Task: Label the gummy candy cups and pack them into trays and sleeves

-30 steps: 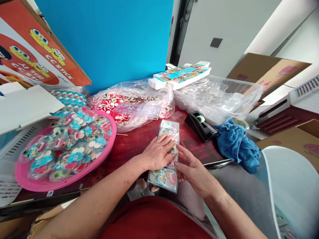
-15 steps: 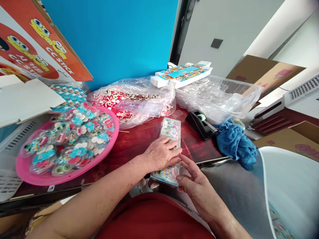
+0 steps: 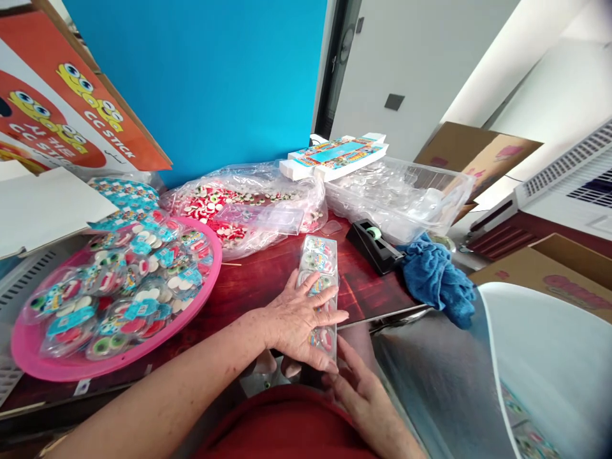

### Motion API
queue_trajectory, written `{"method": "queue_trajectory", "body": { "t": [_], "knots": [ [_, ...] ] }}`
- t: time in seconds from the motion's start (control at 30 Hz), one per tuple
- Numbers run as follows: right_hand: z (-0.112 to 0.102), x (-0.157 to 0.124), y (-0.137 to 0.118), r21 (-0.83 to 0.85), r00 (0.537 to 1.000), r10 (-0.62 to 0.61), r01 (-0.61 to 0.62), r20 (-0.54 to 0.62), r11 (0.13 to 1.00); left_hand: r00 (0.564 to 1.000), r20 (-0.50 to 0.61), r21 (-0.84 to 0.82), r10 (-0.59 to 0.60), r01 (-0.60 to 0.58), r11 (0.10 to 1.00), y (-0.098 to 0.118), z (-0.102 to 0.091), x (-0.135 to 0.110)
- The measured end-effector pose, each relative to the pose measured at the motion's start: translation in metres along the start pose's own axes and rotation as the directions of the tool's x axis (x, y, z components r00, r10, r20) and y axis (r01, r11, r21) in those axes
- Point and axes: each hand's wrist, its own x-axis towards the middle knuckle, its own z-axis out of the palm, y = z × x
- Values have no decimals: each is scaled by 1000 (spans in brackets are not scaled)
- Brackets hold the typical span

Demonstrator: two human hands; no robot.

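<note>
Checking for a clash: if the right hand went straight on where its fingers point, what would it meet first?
The right hand would probably meet the near end of the clear candy box, which the left hand presses down; whether it touches is unclear.

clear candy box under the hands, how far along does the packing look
Done: the clear box looks filled end to end with round candy packs. In hand: the left hand presses flat on it while the right hand touches its near end, probably closing it. Left: a heap of packs on the pink tray, plus loose gummies in their bag.
</note>
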Motion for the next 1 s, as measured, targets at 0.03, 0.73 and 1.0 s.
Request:
{"method": "queue_trajectory", "body": {
  "t": [0.03,0.73,1.0],
  "knots": [
    [0,2,4,-25,1000,-25,25,0,999,1000,0,-1,0,0,1000,0,1,0],
    [-47,115,-96,22,993,-61,64,-105,998,988,-27,16,-150,151,988,13,4,31],
    [-36,164,-122,9,993,121,-121,15,993,988,-29,-3,-150,150,989,12,3,30]
  ]
}}
